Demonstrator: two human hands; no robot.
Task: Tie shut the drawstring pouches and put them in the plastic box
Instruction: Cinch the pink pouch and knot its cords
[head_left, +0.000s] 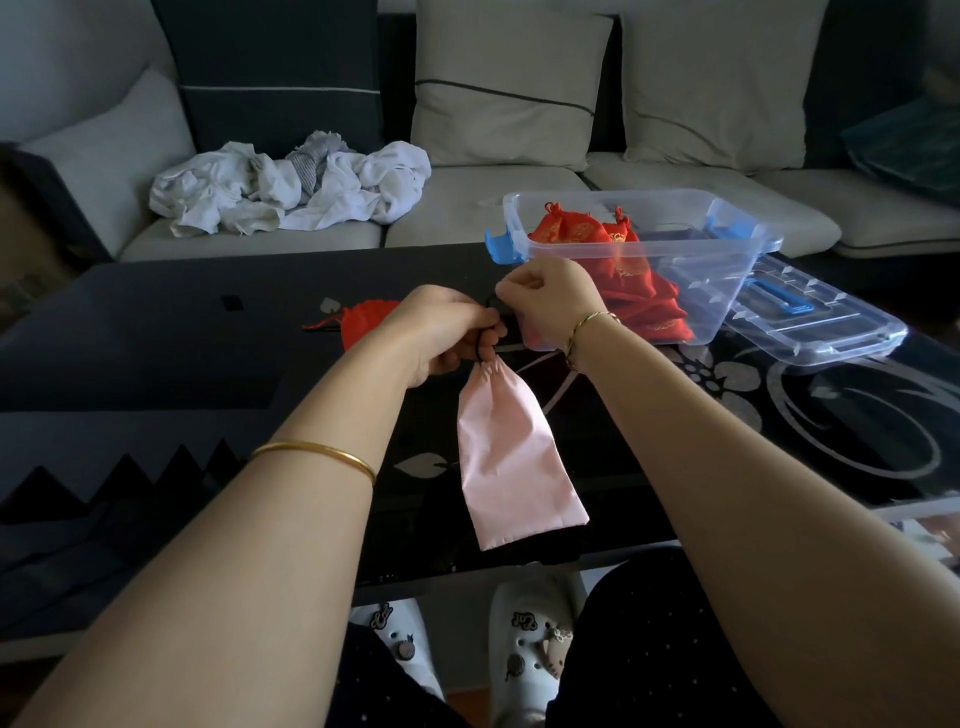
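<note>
A smooth, satiny pink pouch (511, 457), long and flat with a gathered neck, hangs over the near edge of a glossy black tabletop (156, 338) patterned with pale flowers, a grey sofa (467, 202) behind it. The clear plastic box (644, 260) near the far right corner holds red embroidered pouches (623, 270), its lid (810, 317) beside it; another red pouch (363, 319) lies mid-table. The left hand (441, 338) pinches the pouch's neck, the right hand (550, 301) closed on its dark cord.

Home living room: we note a cushioned sofa (467, 202), crumpled laundry (291, 187), glossy black coffee table (156, 332).
</note>
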